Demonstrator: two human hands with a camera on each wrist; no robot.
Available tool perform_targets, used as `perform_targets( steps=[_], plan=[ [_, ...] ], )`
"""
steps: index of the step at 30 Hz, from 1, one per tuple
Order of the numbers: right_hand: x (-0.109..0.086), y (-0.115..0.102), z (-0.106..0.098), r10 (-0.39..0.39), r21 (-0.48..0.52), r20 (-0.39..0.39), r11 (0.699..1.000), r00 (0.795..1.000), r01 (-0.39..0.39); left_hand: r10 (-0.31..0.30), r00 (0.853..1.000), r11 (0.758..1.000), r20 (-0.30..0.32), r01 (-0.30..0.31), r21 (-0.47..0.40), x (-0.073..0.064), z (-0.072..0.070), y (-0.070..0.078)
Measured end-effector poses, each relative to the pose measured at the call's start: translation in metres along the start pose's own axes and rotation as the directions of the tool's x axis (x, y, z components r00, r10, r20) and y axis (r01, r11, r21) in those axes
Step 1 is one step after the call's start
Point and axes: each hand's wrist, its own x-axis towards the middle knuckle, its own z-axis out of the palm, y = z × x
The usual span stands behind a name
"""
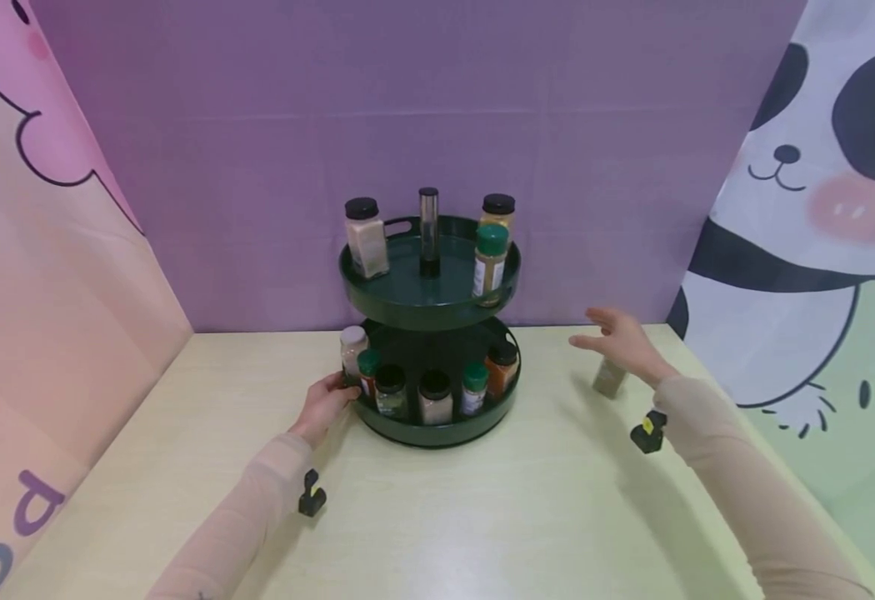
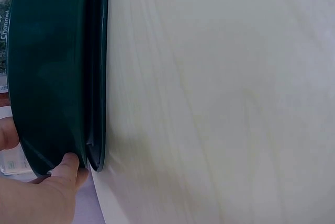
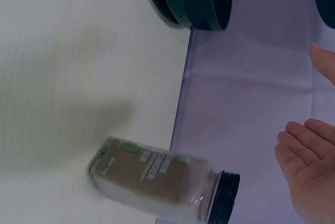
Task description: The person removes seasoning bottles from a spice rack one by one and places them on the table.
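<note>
A dark green two-tier spice rack (image 1: 426, 315) with round trays stands on the table. At its left side my left hand (image 1: 325, 408) grips the edge of the lower tray (image 2: 49, 72); in the left wrist view, fingers press its outer wall while one reaches over the rim. My right hand (image 1: 627, 343) hovers to the right of the rack, holding nothing, its fingers extended and thumb apart. Below that hand stands a clear spice jar (image 3: 152, 174) with brown contents and a black lid, partly hidden by the hand in the head view.
The upper tray bears a pale-filled jar (image 1: 367, 242), a green-capped jar (image 1: 490, 262) and a black-lidded jar (image 1: 499, 212) around a centre post (image 1: 428, 229). Several jars line the lower tray, including an orange-filled one (image 1: 502, 371). A purple backdrop (image 1: 272, 167) rises behind the table (image 1: 452, 517).
</note>
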Motion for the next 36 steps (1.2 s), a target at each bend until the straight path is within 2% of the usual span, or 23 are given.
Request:
perform_targets(
  steps=[5, 15, 29, 36],
  plan=[
    [-0.001, -0.010, 0.009, -0.011, 0.006, 0.032, 1.000, 0.999, 0.011, -0.004, 1.000, 1.000, -0.001, 0.004, 0.001, 0.000, 0.000, 0.001],
    [0.001, -0.025, 0.022, 0.016, 0.002, 0.088, 1.000, 0.996, -0.016, -0.012, 1.000, 1.000, -0.002, 0.012, -0.008, -0.001, 0.000, 0.003],
    [0.000, -0.032, 0.043, 0.015, 0.031, 0.145, 0.999, 0.989, -0.020, -0.003, 1.000, 1.000, -0.009, 0.003, 0.002, -0.002, 0.000, 0.002],
    [0.001, -0.033, 0.054, -0.066, -0.020, 0.149, 0.997, 0.987, 0.070, -0.011, 1.000, 1.000, -0.009, 0.011, 0.010, -0.002, 0.000, 0.002]
  ],
)
